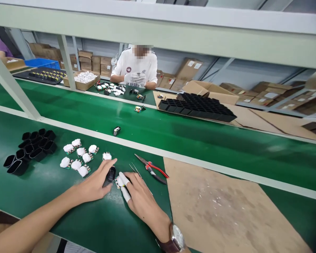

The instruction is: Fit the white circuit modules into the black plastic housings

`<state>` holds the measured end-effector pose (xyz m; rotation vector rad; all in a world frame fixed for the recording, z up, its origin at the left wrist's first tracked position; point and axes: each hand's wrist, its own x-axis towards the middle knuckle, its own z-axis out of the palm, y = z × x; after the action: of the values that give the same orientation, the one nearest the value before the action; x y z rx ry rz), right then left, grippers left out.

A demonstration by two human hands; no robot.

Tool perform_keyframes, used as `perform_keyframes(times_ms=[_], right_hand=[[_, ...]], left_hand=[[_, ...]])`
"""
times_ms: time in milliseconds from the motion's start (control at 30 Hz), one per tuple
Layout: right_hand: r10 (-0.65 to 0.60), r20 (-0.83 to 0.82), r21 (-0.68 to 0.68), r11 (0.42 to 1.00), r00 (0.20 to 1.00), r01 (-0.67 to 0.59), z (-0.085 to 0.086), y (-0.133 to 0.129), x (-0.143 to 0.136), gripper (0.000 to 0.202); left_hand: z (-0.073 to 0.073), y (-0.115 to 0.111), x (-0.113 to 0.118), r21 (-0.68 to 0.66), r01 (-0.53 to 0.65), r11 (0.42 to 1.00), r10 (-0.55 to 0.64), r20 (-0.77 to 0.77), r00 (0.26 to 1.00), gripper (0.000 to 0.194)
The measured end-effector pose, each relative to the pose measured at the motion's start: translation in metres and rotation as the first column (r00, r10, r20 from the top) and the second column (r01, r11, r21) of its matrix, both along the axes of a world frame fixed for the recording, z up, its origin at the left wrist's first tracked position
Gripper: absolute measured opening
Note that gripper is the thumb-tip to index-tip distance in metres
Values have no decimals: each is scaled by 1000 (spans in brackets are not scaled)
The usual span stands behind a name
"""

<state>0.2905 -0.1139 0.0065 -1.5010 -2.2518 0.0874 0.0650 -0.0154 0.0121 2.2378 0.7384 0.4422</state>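
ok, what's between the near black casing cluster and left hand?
Head view: a group of white-topped circuit boards lies between the casing cluster and the left hand.

Observed green tabletop [92, 221] edged by pale strip [94, 134]; beyond, smooth green lane [200, 135] running lengthwise. Noted pale beam [158, 32] spanning overhead, angled posts [14, 86] below, at left. Recorded brown cartons [189, 69] stacked at rear, among grey metal bars [222, 71], before pale grey wall [265, 72]. Saw faint sheen of light on lane; could not identify source.
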Motion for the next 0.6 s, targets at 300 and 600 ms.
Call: perform_keyframes(times_ms=[300,600], right_hand=[[-67,-155,20,997,986,71,3,5,7,30],[2,-295,185,981,956,55,14,0,-2,52]], left_hand=[[-12,-2,1,-71,-82,994,82,-2,997,76],[-17,-7,-3,-1,-17,1000,17,79,997,80]])
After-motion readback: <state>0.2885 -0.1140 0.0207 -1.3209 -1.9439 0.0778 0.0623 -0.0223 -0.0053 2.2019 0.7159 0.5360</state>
